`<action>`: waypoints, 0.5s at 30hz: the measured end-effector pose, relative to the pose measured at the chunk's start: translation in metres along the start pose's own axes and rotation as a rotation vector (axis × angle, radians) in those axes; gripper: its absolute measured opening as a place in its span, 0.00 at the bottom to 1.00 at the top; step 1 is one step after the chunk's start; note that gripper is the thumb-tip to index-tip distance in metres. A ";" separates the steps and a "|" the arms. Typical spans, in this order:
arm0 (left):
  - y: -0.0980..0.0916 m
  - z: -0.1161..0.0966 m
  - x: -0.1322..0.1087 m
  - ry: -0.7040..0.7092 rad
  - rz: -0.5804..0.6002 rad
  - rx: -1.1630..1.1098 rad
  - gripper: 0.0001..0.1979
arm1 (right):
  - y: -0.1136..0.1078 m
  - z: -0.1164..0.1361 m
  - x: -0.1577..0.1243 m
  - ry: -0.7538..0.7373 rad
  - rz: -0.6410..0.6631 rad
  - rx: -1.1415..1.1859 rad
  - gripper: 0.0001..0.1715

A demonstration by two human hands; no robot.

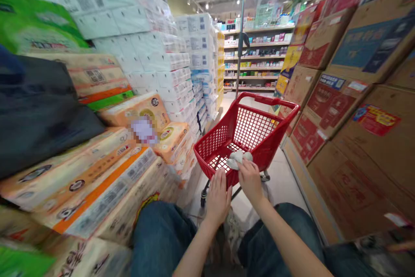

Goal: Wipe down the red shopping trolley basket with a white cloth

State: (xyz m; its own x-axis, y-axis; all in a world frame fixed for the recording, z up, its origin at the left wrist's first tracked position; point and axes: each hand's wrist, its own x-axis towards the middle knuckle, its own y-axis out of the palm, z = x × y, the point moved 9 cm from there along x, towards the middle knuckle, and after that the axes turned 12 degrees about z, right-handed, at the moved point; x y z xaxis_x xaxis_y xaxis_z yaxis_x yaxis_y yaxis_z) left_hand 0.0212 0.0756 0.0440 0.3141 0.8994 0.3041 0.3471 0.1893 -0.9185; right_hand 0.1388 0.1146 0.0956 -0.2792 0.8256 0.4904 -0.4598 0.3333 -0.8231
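- One red plastic shopping cart is set directly ahead of the two knees, with its near rim within reach of both hands.
- The aisle is hemmed in by tissue packs on the left and cardboard cartons on the right; pale, smooth floor is left open as a narrow strip beside the cart's right side.
- One whitish cloth, soft and crumpled, is grasped by the right hand at the cart's near rim, its folds bunched beyond the fingers.
- Nothing is gripped by the left hand; it is laid at the same rim, left of the cloth, its fingers straight and close together.
- The cart's walls are pierced by a square lattice, and its far edge is topped by one rounded handle.
- One dark bag is rested on the plastic-wrapped tissue packs.
- One slim upright pole is seen beyond the cart, before stocked shelves.
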 end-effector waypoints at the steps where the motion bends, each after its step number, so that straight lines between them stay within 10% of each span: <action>1: 0.000 0.000 -0.001 -0.001 -0.005 -0.003 0.28 | 0.005 0.012 -0.006 -0.027 0.011 0.009 0.22; 7: -0.003 -0.001 -0.002 0.000 -0.018 -0.001 0.29 | 0.009 0.027 -0.016 -0.206 0.070 -0.029 0.23; 15: -0.006 -0.002 -0.001 -0.002 -0.007 -0.002 0.28 | -0.027 -0.100 0.030 0.026 -0.043 -0.131 0.19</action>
State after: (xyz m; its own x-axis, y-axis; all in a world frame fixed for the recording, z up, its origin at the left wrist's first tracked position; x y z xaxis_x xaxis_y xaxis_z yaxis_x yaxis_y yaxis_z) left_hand 0.0207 0.0732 0.0500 0.3102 0.8988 0.3098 0.3508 0.1946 -0.9160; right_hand 0.2274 0.1757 0.1041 -0.2386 0.8205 0.5194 -0.3567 0.4234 -0.8327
